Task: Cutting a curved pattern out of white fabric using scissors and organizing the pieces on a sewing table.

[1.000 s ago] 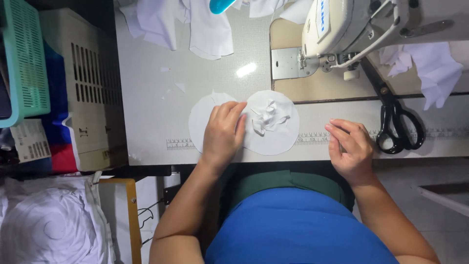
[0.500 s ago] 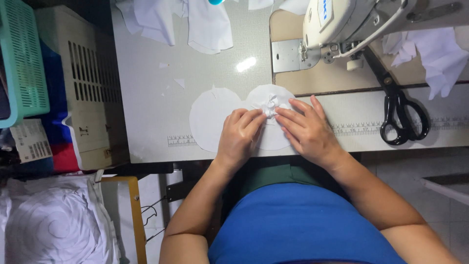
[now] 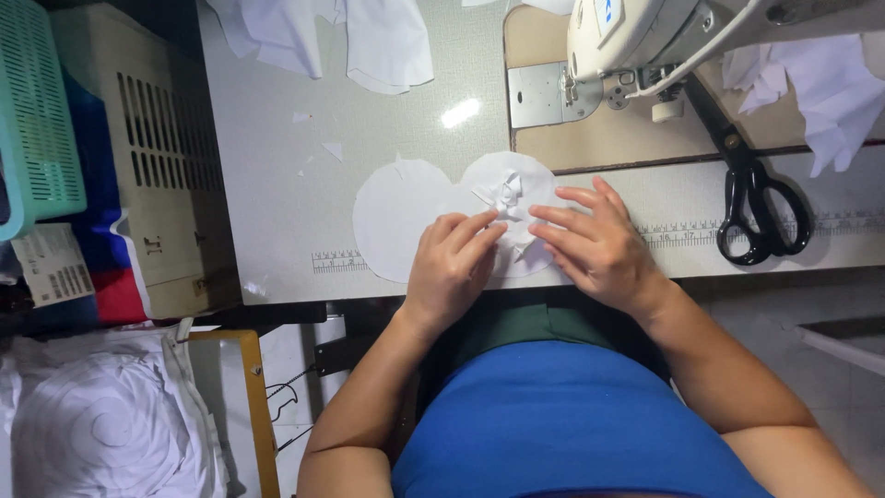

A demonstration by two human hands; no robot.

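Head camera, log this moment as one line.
left hand: on white fabric circles | right hand: on crumpled piece | scissors: right, untouched

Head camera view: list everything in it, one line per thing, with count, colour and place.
Round fabric pieces: two, white, overlapping on the table near its front edge.
Crumpled fabric bit: one, white, on the right round piece, by the fingertips.
Table: one, pale grey, with a ruler strip along its front edge.
Sewing machine: one, off-white, top right.
Scissors: one pair, black handles, right of the hands.
Loose fabric: several pieces, white, along the table's far edge and at top right.
Slotted box: one, cream, left of the table.
Basket: one, teal, far left.
Fabric stack: white circles, bottom left.
Left hand: on the round pieces.
Right hand: on the right round piece.
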